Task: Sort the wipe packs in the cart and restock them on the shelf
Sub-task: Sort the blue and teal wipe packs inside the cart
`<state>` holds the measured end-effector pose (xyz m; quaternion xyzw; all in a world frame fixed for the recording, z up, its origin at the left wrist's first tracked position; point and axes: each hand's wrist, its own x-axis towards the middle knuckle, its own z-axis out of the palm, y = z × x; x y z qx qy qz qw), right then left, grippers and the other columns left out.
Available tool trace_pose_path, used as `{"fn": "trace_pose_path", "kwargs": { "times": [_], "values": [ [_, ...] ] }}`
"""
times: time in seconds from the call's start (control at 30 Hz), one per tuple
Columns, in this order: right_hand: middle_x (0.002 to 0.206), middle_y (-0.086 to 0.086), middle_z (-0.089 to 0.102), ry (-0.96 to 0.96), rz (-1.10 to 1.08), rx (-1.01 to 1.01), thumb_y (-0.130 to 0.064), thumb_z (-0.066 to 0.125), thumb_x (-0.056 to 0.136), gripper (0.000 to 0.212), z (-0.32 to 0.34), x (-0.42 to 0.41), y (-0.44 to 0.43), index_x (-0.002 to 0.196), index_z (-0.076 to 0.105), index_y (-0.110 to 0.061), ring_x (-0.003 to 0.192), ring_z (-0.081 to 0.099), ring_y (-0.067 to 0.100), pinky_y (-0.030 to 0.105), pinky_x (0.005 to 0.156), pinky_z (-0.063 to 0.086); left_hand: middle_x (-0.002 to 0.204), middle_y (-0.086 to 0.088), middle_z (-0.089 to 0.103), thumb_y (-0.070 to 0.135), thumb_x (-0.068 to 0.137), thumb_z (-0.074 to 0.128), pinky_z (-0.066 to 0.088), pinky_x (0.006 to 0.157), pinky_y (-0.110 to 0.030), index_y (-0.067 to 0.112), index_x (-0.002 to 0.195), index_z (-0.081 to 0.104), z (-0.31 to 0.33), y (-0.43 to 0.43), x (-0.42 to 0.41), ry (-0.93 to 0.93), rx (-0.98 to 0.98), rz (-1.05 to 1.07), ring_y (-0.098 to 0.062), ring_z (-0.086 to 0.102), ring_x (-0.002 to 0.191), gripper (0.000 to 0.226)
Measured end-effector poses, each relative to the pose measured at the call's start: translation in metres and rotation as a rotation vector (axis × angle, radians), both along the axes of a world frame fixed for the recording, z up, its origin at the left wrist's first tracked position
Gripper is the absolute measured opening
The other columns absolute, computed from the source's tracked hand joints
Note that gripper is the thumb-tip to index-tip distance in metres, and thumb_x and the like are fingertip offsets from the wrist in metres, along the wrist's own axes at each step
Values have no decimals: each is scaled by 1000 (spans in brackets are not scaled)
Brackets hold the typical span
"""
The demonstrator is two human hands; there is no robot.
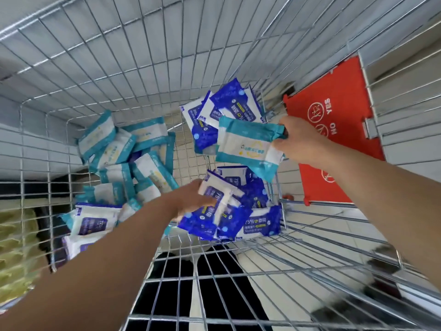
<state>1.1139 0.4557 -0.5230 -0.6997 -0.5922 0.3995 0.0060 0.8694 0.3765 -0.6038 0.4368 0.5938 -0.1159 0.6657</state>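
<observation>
The teal pack [248,142] is held clear of the cart floor, above the right side of the cart [119,56], where it overlaps a far pile of dark-blue packs [236,108]. The right hand [300,139] pinches it by its right end seal, thumb below and fingers curled over the top edge. The left hand [191,199] reaches into the near pile [260,223] and grips one dark-blue pack [222,194], which sits tilted; motion blur hides the exact finger placement. Most teal packs lie grouped on the left side [126,154], while dark-blue packs collect on the right. A few dark-blue packs [93,223] remain at the near left corner, beside the teal group. The step in hand is judged to be sorting by colour; restocking has not begun, and no shelf is in view. The next move calls for carrying the teal pack across to the left group and releasing it there, then placing the dark-blue pack with its own kind on the right. The stray packs at the near left require the same transfer. A red seat flap [334,130] hangs on the cart's right wall.
</observation>
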Motion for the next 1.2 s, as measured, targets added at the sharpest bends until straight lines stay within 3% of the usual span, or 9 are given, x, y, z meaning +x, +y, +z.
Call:
{"fn": "trace_pose_path", "kwargs": {
  "times": [0.1, 0.2, 0.33, 0.43, 0.63, 0.73, 0.87, 1.0, 1.2],
  "values": [
    [72, -2, 48, -21, 34, -2, 1, 50, 86, 13, -3, 1, -3, 85, 48, -12, 63, 47, 14, 17, 44, 35, 152, -17, 17, 40, 90, 61, 32, 107, -33, 19, 152, 14, -7, -4, 13, 171, 105, -192, -32, 37, 134, 80],
    [72, -2, 47, 1, -2, -36, 3, 49, 85, 22, -10, 5, -8, 77, 46, -17, 65, 46, 15, 13, 40, 31, 148, -18, 20, 40, 87, 65, 37, 102, -32, 24, 151, 14, -10, -4, 15, 161, 151, -234, -34, 43, 127, 84],
    [75, -4, 46, 5, -42, -63, 3, 50, 87, 24, -14, 6, -10, 109, 54, -6, 63, 46, 12, 10, 35, 30, 149, -15, 16, 54, 79, 69, 42, 103, -43, 31, 151, -1, -15, -11, 14, 235, 253, -521, -37, 49, 122, 103],
    [73, -2, 45, -21, -58, -82, 4, 48, 86, 22, -14, 8, -8, 76, 45, -15, 64, 46, 15, 19, 43, 34, 146, -10, 20, 61, 64, 76, 47, 95, -46, 32, 150, -9, -15, -20, 18, 320, 335, -643, -34, 49, 122, 124],
    [79, 6, 52, -104, -59, -123, 5, 45, 82, 14, -13, 16, -2, 87, 51, -7, 70, 52, 22, 26, 48, 34, 144, -10, 41, 61, 77, 66, 40, 106, -40, 24, 147, 31, 2, 20, 8, 219, 336, -203, -27, 50, 124, 87],
    [85, 7, 52, -164, -19, -154, 3, 44, 84, 14, -14, 13, -1, 91, 50, -8, 76, 53, 23, 27, 49, 33, 134, -8, 54, 40, 89, 62, 47, 87, -31, 16, 139, 43, 7, 57, 12, 225, 497, 108, -20, 57, 103, 59],
    [82, 4, 48, -182, 17, -209, 5, 41, 85, 14, -18, 12, 0, 88, 45, -8, 71, 48, 18, 27, 48, 32, 130, -3, 52, 49, 77, 73, 40, 77, -26, 20, 138, 41, 1, 111, 26, 186, 441, 461, -13, 54, 99, 75],
    [77, 2, 43, -202, 18, -227, 5, 40, 85, 20, -28, 13, 4, 76, 38, -13, 66, 44, 15, 27, 47, 30, 109, -4, 69, 54, 63, 81, 56, 71, -31, 17, 114, 56, -11, 143, 43, 30, 303, 602, -16, 68, 89, 68],
    [78, 2, 42, -205, 3, -234, 2, 42, 85, 21, -35, 13, 11, 73, 36, -15, 70, 46, 19, 27, 47, 28, 138, -15, 24, 76, 50, 74, 37, 105, -47, 22, 132, 46, -13, 159, 75, 480, 320, 441, -33, 35, 125, 103]
  ]
}}
